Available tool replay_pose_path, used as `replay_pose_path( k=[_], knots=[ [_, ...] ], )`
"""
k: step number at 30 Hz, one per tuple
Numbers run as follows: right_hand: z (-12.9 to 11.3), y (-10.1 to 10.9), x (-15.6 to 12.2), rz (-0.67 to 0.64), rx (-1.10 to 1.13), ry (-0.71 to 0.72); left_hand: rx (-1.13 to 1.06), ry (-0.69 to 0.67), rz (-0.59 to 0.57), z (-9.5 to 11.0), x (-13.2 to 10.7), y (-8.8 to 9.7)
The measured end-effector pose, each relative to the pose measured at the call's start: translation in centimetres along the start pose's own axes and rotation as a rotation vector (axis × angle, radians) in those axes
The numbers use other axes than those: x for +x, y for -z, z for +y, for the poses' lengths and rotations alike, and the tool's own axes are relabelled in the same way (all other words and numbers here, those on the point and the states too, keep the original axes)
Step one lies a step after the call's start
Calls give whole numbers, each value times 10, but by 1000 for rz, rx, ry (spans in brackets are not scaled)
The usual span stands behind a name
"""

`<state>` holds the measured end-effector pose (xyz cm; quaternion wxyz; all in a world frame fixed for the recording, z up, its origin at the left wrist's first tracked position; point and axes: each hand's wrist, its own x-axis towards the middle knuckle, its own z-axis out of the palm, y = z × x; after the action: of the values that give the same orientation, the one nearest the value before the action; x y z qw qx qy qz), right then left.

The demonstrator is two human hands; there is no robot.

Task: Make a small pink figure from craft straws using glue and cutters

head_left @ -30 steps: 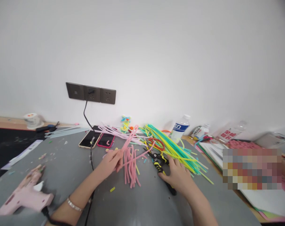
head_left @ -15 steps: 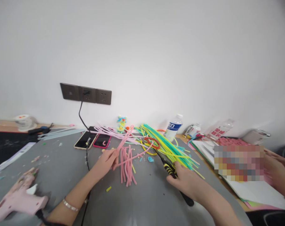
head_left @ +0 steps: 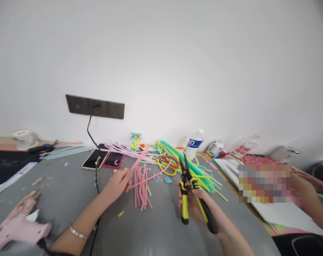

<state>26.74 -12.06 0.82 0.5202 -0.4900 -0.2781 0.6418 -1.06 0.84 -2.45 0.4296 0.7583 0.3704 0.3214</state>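
Note:
My left hand (head_left: 121,181) is closed around several pink pipe cleaners (head_left: 140,156), whose far ends stick up and away from me. A cut bunch of shorter pink pipe cleaner pieces (head_left: 142,192) lies on the grey table just right of that hand. My right hand (head_left: 200,202) grips black-and-yellow pliers (head_left: 186,177), raised off the table with jaws and handles spread apart. Nothing sits between the jaws. Behind the pliers lies a pile of green and yellow pipe cleaners (head_left: 174,156). A pair of red-handled scissors (head_left: 170,162) rests beside it.
A pink glue gun (head_left: 20,227) lies at the near left, its black cord (head_left: 97,181) crossing the table. Two phones (head_left: 114,160), a small figure (head_left: 136,140) and a water bottle (head_left: 194,144) stand or lie towards the wall. At right, another person's hands (head_left: 308,192) work over paper.
My right hand has turned and lifted the pliers upright, and their jaws now show spread apart. The left hand keeps its hold on the pink pipe cleaners. The view shifted slightly.

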Motion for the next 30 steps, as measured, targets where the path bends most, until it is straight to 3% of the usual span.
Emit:
replay_pose_path(
  k=[3, 6, 8, 18, 30],
  knots=[
    [17, -30, 1, -266, 269, -15, 14, -13, -4, 0, -1, 0],
    [19, -54, -3, -519, 334, -74, 40, -40, -6, 0, -2, -1],
    [16, -64, -1, -604, 323, -70, 53, -70, -7, 1, -1, -1],
    [1, -85, 26, -603, 309, -33, 65, -84, -34, -1, -2, -3],
    [-6, -84, 34, -543, 250, -26, 91, -96, -45, 3, -2, 0]
  ],
)
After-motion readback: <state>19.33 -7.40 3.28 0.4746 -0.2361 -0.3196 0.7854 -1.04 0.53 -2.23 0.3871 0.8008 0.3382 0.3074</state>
